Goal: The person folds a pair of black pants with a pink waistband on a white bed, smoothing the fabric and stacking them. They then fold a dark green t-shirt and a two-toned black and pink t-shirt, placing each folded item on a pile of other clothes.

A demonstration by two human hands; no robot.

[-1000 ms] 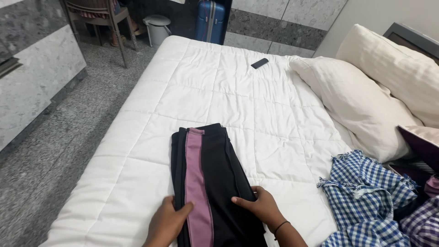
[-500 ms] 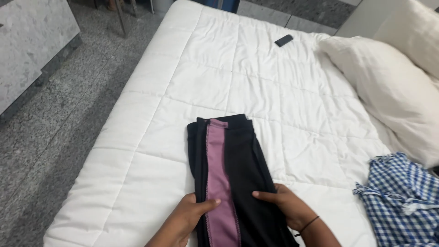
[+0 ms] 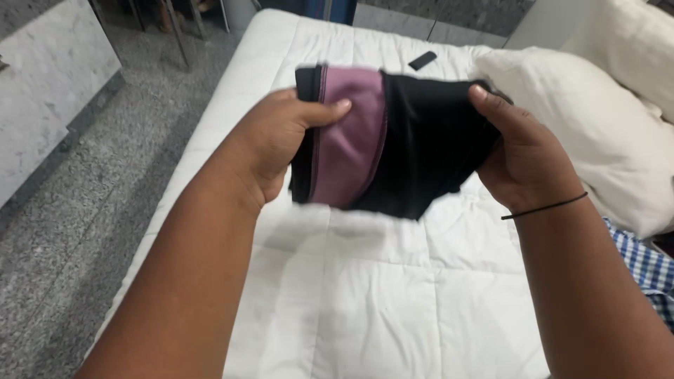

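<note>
A folded black garment with a purple stripe (image 3: 393, 140) hangs in the air above the white bed (image 3: 365, 302). My left hand (image 3: 281, 144) grips its left edge, thumb laid over the purple stripe. My right hand (image 3: 523, 158) grips its right edge, with a thin black band around the wrist. The lower edge of the garment is blurred.
White pillows (image 3: 597, 119) lie at the right of the bed. A small black remote-like object (image 3: 422, 60) rests near the far edge. A blue checked cloth (image 3: 649, 267) shows at the right. Grey speckled floor (image 3: 77, 231) and a marble-faced cabinet (image 3: 49, 91) are on the left.
The garment lay flat on the bed under both hands; now both hands have lifted it off the bed and hold it up, folded shorter.
</note>
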